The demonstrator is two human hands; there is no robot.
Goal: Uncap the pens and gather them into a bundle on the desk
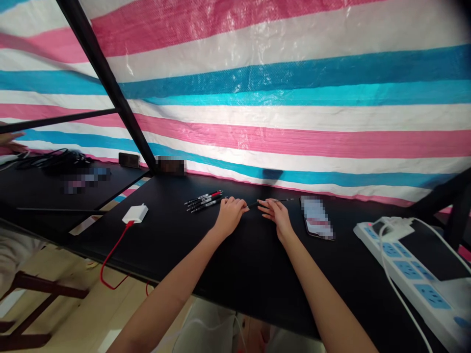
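A dark pen (252, 204) is located just above or on the bench (253, 269), between the two hands; contact with the surface cannot be determined. The fingers of the left hand (231, 214) are closed on its left end. The fingers of the right hand (275, 214) are partly extended at its other end; whether they grip cannot be told. A thin dark tip (287, 199) shows beyond the right hand. Beside the left hand lies a group of pens (204, 200), one bearing a red section. A phone (317, 218) lies right of the right hand, with a white power strip (406, 269) farther right. A white charger (135, 214) with a red cable (115, 247) lies at left.
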